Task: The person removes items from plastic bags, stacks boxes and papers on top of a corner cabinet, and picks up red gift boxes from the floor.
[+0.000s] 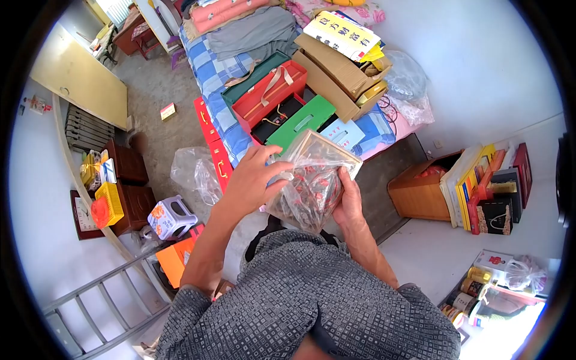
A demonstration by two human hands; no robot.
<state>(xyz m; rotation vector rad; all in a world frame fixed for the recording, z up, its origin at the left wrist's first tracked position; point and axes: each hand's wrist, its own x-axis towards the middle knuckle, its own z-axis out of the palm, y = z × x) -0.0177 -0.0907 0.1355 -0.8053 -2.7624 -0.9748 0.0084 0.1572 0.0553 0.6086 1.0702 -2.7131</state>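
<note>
In front of my chest is a clear plastic bag (pixel 312 201) around a boxy thing with a pale, light-brown rim (pixel 330 147). Reddish and dark contents show through the plastic, too blurred to name. My left hand (pixel 255 180) is at the bag's upper left side, fingers curled with a bit of plastic between thumb and fingertips. On the other side, my right hand (pixel 349 201) grips the bag's right edge, thumb on top and the other fingers mostly hidden behind. Just beyond the bag, a green box (pixel 306 123) lies on the bed.
Red and green gift boxes (pixel 270 90) and a cardboard box (pixel 330 69) crowd the bed (pixel 207 72). Red cases (pixel 222 165) stand along its side. A loose plastic bag (pixel 195 174) and a purple stool (pixel 171 217) are on the left. Books (pixel 474 180) line the right wall.
</note>
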